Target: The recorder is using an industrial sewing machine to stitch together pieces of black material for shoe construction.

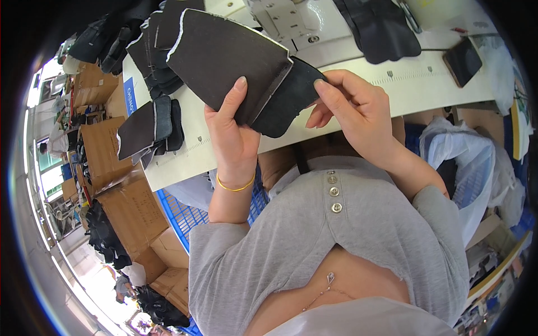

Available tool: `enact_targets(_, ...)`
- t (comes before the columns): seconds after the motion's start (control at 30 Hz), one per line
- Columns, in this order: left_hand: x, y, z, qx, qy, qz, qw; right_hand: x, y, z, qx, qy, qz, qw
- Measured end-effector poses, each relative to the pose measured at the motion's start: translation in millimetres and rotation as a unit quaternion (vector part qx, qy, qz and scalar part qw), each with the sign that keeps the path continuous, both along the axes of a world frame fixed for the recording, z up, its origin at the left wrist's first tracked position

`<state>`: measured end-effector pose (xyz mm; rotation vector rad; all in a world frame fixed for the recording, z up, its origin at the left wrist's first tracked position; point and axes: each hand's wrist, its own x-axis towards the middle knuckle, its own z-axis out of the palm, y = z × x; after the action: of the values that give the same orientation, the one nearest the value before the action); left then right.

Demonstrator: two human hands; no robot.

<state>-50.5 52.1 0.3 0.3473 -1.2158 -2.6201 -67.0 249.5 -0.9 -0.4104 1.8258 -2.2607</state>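
Observation:
My left hand (231, 131) grips a dark leather piece (230, 61) from below, with the thumb lying on its face. The piece is a broad dark brown panel with a pale raw edge, joined along a seam to a smaller black panel (288, 98). At the far right corner of that black panel, the thumb and forefinger of my right hand (358, 112) are pinched together on its edge. The other right fingers curl loosely beneath. The piece is held tilted above the front edge of the white table (196, 154). Its underside is hidden.
Similar leather pieces lie in stacks (147, 129) on the left. A white sewing machine (291, 25) stands behind the held piece. Black pieces (381, 33) and a phone (463, 61) lie on the right. Below are a blue basket (176, 215), plastic bag (462, 168) and cardboard boxes (129, 213).

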Motion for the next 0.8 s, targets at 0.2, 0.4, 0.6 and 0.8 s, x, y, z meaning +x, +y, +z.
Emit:
enact_targets(0.2, -44, -22, 41, -0.098, 0.074, 0.048, 0.991, -34, -27, 29, -0.004, 0.099, -0.022, 0.995)
enact_targets(0.4, -91, -54, 67, -0.089, 0.045, -0.050, 0.994, -59, -52, 41, -0.071, 0.050, -0.025, 0.996)
enact_targets(0.6, -111, -54, 88, -0.114, -0.015, -0.099, 0.988, -63, -56, 53, -0.118, 0.024, -0.045, 0.992)
enact_targets(0.8, -118, -52, 95, -0.152, -0.043, -0.080, 0.984, -62, -54, 52, -0.146, 0.009, -0.044, 0.988)
